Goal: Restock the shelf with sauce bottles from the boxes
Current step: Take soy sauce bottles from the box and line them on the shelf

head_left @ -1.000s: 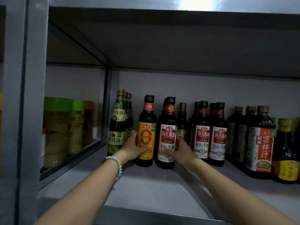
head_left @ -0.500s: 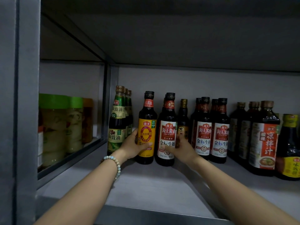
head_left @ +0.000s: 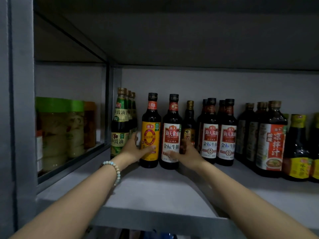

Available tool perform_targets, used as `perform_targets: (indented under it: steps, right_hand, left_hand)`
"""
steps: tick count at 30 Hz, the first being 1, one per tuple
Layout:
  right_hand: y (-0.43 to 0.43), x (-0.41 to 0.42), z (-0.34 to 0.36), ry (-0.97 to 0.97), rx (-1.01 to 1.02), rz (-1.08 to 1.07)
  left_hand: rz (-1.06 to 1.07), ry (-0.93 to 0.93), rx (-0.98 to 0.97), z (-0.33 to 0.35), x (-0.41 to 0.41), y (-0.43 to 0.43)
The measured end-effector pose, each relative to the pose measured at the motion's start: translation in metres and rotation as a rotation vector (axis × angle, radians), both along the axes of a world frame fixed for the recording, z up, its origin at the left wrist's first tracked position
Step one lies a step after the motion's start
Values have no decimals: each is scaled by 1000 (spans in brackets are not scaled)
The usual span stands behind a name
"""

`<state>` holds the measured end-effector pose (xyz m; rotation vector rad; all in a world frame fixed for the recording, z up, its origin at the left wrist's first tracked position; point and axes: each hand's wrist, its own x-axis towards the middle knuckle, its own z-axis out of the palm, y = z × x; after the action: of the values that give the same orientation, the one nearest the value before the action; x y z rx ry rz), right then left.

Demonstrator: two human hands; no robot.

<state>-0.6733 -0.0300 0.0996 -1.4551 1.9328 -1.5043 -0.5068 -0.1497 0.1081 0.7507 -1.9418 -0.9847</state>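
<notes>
The left hand [head_left: 133, 149] curls its fingers round the lower body of the yellow-label soy sauce bottle [head_left: 149, 133], thumb across the label. The right hand [head_left: 188, 153] wraps the red-and-white-label soy sauce bottle [head_left: 171, 135] likewise. Both grips sit low, probably for steadiness. Between the two sets of fingers the bottles stand upright on the shelf [head_left: 155, 188], caps up and labels outward.

The shelf [head_left: 155, 190] carries three green-labelled bottles [head_left: 120, 125] at its left end, one yellow-labelled bottle [head_left: 149, 135], and one red-and-white-labelled soy sauce bottle [head_left: 171, 135]. There are four matching bottles [head_left: 209, 135], two in front and two behind, and one small gold-capped bottle [head_left: 189, 118]. Toward the right end are at least three brown-capped bottles [head_left: 271, 140] and two yellow-capped bottles [head_left: 297, 145]. The neighbouring bay holds two green-lidded jars [head_left: 55, 131] and one orange-lidded jar [head_left: 89, 125]. There are two hands, the left hand [head_left: 133, 150] and the right hand [head_left: 188, 152], and one beaded bracelet [head_left: 114, 168].
</notes>
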Motion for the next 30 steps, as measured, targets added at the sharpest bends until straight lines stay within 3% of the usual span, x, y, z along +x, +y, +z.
perform_targets:
  steps: [12, 18, 21, 30]
  right_hand:
    - [154, -44, 37, 181, 76, -78]
    - [253, -89, 32, 270, 164, -31]
    - [300, -106, 29, 283, 178, -47]
    - [438, -149, 4, 535, 274, -244]
  left_hand:
    - [78, -186, -161, 11, 36, 114]
    - [176, -380, -333, -12, 0, 211]
    - [142, -472, -324, -12, -24, 257]
    - [-33, -483, -529, -10, -113, 398]
